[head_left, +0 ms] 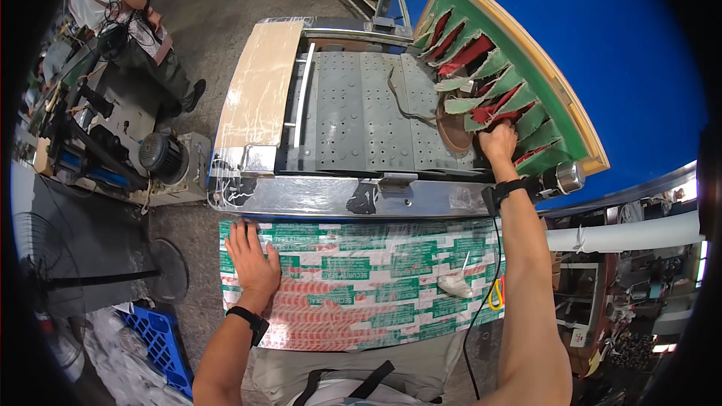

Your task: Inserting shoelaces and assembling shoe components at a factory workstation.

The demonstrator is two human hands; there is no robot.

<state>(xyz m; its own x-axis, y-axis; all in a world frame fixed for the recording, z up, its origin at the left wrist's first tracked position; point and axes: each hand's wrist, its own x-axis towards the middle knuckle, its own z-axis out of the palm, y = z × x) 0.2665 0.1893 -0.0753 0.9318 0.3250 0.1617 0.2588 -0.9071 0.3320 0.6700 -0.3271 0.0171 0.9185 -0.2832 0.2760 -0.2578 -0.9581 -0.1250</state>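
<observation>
My left hand [251,256] lies flat, fingers spread, on a work surface covered in green, red and white tape [361,286]. My right hand [499,142] reaches far forward to a green rack [526,90] holding several green and red pieces in slanted slots. Its fingers are curled on a red piece [502,114] low in the rack. A brown shoe sole [453,131] lies on the grey perforated machine bed [361,113] just left of that hand.
A shiny metal machine rim [331,197] separates the taped surface from the bed. A beige board [259,90] lies on the machine's left. Another person [128,15] works at the far left near a motor [162,156]. A blue crate [162,338] sits on the floor.
</observation>
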